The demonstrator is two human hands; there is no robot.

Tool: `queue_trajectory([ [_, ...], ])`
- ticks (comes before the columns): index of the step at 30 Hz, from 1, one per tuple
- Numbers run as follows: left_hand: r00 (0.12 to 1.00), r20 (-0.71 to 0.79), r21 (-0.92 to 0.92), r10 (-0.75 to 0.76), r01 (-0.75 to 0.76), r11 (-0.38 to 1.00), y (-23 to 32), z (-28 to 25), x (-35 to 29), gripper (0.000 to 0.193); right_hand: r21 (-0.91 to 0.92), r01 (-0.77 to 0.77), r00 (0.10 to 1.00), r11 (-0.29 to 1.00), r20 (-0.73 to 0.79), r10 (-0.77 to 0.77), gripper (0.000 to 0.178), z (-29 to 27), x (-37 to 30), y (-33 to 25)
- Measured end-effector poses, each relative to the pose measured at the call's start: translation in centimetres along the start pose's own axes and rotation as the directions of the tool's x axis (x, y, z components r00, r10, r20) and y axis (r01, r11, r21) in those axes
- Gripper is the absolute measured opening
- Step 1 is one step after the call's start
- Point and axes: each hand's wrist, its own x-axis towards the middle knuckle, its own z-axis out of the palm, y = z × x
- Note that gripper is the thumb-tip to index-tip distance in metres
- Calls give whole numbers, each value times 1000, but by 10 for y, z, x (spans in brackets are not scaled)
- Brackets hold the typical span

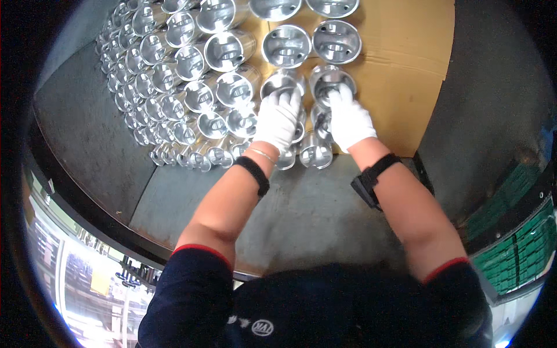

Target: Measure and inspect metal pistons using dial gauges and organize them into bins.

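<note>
Just nearer the body than the hands, shiny metal cups [316, 154] stand in close rows, probably for mutual support. The gloved left hand [277, 123] and right hand [351, 120], fingers slightly bent, reach the mouths of a left cup [282, 80] and right cup [324, 81]; I cannot tell whether either grips. Right of them, cardboard [403, 81] likely guards against scratches; farther ahead, more cups.

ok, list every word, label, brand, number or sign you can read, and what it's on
Dark shirt: white oval emblem with white characters beside it; lettering not copied here.
Metal cylinders: no text I can make out.
Cardboard: none I can make out.
Bright background at left: too small and blurred to read.
</note>
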Motion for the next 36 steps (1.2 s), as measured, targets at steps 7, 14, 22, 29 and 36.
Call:
queue_trajectory([
  [7, 993, 93, -42, -66, 70, 997, -3, -8, 2, 54, -87, 110, 975, 990, -184, -125, 26, 7, -3, -19],
  [14, 968, 250, -351, -4, 95, 932, 30, -24, -44, 52, -61, 63, 996, 996, -52, -66, 55, -4, -2, -21],
  [22, 945, 322, -295, -52, 152, 943, 21, -43, -50, 47, -118, 172, 975, 978, -124, -186, 79, -47, -66, 0],
  [29, 903, 273, -541, -333, 430, 723, -44, -171, -194, 53, -84, -122, 977, 989, -186, 105, 77, -119, -181, 52],
  [36, 612, 351, -375, -709, 786, 492, -97, -232, -416, 50, 15, -73, 936, 997, -343, 74, 59, -130, -259, 54],
])
